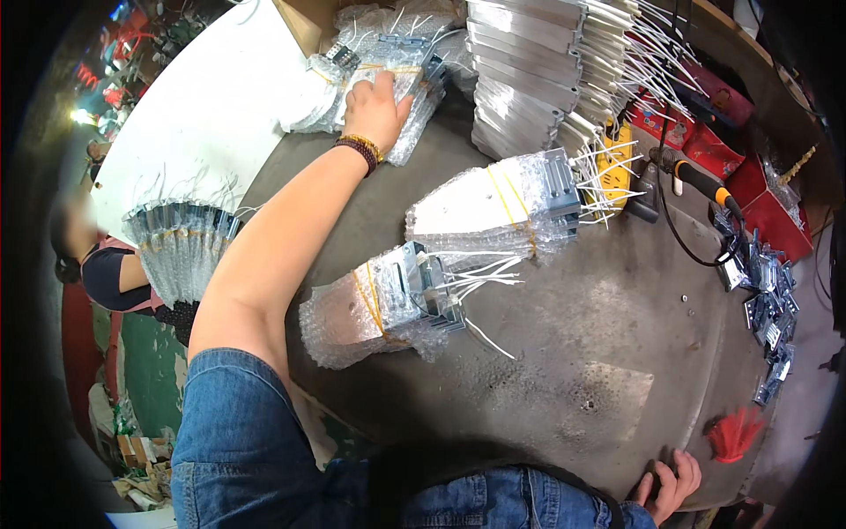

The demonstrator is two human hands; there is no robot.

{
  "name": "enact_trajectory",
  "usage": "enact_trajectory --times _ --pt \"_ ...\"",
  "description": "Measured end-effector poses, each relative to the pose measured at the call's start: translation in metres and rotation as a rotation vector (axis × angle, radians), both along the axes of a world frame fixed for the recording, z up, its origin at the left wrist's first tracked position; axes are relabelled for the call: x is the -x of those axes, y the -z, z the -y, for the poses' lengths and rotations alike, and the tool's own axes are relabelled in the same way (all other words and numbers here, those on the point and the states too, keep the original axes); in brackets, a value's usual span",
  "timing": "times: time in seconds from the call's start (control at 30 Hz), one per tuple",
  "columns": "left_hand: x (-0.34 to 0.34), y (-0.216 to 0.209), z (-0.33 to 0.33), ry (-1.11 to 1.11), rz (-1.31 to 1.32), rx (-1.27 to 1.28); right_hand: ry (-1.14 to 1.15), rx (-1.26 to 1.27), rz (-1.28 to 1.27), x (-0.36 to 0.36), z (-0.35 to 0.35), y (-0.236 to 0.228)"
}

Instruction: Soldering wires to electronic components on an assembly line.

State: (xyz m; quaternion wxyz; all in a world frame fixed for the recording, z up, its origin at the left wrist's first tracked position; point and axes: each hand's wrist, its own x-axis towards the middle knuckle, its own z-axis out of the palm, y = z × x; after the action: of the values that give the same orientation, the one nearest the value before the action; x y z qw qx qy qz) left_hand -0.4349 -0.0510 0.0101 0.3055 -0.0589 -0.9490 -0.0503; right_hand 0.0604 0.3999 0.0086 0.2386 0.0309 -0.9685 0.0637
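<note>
My left hand [377,115] reaches to the back of the table and lies on a bubble-wrapped bundle [410,137] of metal parts, fingers and thumb apart. Nearer to me sit two similar bundles with yellow rubber bands and loose white wires: a larger wrapped bundle [467,203] and a smaller wrapped bundle [344,313]. Both have blue-grey metal ends facing right. My right hand [674,485] rests at the front right table edge, its fingers loosely bent and apart, with nothing seen in it.
A tall stack of silvery flat parts [524,79] with white wires stands at the back. Beside it are a yellow tool [614,167], an orange-black handle [701,183] and red bins [775,207]. Small metal pieces [768,291] and red strands [733,434] lie right. A person [115,273] is at left.
</note>
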Motion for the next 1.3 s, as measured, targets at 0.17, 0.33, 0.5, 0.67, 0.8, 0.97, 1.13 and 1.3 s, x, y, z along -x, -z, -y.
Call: enact_trajectory --times 0.17,0.33,0.5,0.67,0.8,0.97,1.13,1.3 --pt "-0.016 0.01 0.019 0.118 -0.08 -0.011 -0.022 0.011 -0.014 0.001 -0.002 0.001" --pt "-0.067 0.014 0.021 -0.057 0.276 -0.066 0.096 0.058 0.12 -0.019 -0.013 0.015" --pt "-0.061 0.014 0.026 -0.035 0.368 -0.244 0.104 0.049 0.141 -0.024 -0.015 0.018" --pt "-0.05 0.011 0.03 -0.062 0.304 -0.292 0.075 0.072 0.119 -0.021 -0.016 0.022" --pt "-0.073 -0.014 0.038 -0.1 0.381 -0.252 0.061 0.068 0.112 -0.025 -0.017 0.021" --pt "-0.204 -0.071 0.021 0.534 0.877 -0.638 0.027 0.091 0.029 -0.03 -0.022 0.03" --pt "-0.263 -0.071 0.028 0.642 1.098 -0.526 -0.022 0.042 0.024 -0.027 -0.03 0.037" --pt "-0.255 -0.06 0.037 0.732 1.233 -0.767 -0.053 0.084 -0.013 -0.027 -0.03 0.027"
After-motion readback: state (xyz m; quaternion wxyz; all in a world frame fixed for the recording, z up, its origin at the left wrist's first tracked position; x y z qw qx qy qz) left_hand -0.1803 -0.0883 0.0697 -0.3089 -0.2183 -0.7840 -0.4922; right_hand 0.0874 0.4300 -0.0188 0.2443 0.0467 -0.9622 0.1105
